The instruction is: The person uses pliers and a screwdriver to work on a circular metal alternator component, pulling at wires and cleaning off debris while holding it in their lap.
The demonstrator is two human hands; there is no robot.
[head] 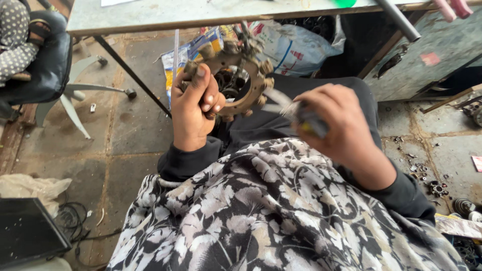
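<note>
A seated person's left hand (197, 108) clamps the left rim of a rusty, ring-shaped metal part (240, 75) studded with wound coils, holding it up above the lap. The right hand (337, 125) is closed around a small brush (296, 113) with a dark, yellow-marked handle, its pale bristles touching the ring's right edge. Beyond the hands, a grey surface (201, 15) spans the far side, with plastic bags (296, 47) on the stone floor (125, 130) beneath it. An office chair (45, 65) stands far left.
</note>
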